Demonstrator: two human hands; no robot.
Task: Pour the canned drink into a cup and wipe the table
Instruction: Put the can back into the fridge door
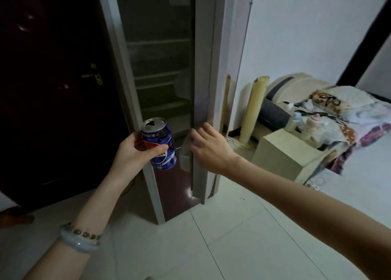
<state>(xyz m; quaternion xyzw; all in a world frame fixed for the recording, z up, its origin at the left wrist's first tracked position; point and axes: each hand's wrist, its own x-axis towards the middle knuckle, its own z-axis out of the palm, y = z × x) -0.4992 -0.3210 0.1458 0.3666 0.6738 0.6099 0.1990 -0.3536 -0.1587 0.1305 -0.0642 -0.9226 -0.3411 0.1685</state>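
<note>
My left hand (135,150) grips a blue drink can (161,144) with its top opened, held slightly tilted in front of a tall grey fridge. The fridge stands with its door (203,89) ajar, showing dim bare shelves (160,76) inside. My right hand (208,148) rests on the edge of that door, fingers curled around it near waist height. No cup and no table surface show in this view.
A dark entrance door with a brass handle (94,76) fills the left. To the right stand a cream fan column (254,110), a beige box (283,152) and a bed piled with blankets (342,114). Pale floor tiles (222,237) lie below.
</note>
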